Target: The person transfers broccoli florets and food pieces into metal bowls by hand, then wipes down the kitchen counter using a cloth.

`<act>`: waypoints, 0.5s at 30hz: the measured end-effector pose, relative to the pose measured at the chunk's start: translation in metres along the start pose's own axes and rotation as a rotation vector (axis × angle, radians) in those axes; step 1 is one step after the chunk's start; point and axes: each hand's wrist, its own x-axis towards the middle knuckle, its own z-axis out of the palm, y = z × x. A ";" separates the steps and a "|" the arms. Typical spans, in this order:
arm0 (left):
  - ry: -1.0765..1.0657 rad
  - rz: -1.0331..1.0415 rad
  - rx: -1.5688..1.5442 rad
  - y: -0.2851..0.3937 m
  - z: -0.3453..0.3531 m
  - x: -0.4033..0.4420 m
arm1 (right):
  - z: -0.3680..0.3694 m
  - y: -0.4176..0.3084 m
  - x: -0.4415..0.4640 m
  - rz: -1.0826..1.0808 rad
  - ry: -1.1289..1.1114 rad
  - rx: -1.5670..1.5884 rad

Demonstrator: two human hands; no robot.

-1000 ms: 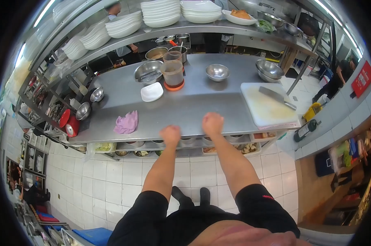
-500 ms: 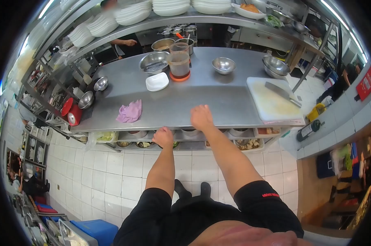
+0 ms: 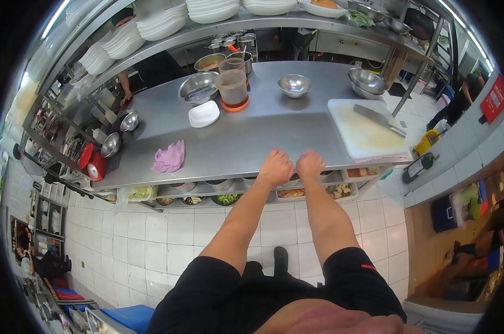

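Note:
My left hand [image 3: 276,167] rests at the front edge of the steel counter [image 3: 235,142], its fingers curled in. Close beside it on the right is my right hand [image 3: 311,165], also closed, at the same edge. Nothing shows in either hand, though the undersides of the fingers are hidden. To the right of my hands a white cutting board [image 3: 360,136] carries a cleaver [image 3: 377,119]. A crumpled pink cloth [image 3: 169,157] lies to the left. Farther back stand a steel bowl [image 3: 295,86], a white dish [image 3: 203,114] and a clear container [image 3: 232,89] with an orange base.
More steel bowls [image 3: 369,82] sit behind the board, and a large one [image 3: 198,88] at the back left. A red scale [image 3: 93,164] stands at the left end. Food containers [image 3: 227,199] fill the shelf below. Stacked plates [image 3: 162,25] line the overhead shelf. Other people are nearby.
My left hand has moved right along the counter edge. My right hand has shifted right and slightly nearer the edge, so the two are now side by side. The view has turned slightly.

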 end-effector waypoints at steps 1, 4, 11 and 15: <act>0.012 0.056 -0.002 -0.003 0.003 0.003 | 0.006 0.004 -0.002 0.011 -0.007 0.004; -0.048 -0.004 0.023 -0.015 0.006 0.003 | -0.003 0.010 0.005 -0.062 0.091 -0.026; 0.250 -0.906 0.189 -0.067 0.045 -0.090 | -0.028 -0.050 0.013 -1.064 -0.080 -0.131; 0.220 -0.791 0.146 -0.059 0.049 -0.068 | -0.021 -0.034 0.016 -1.043 -0.043 -0.086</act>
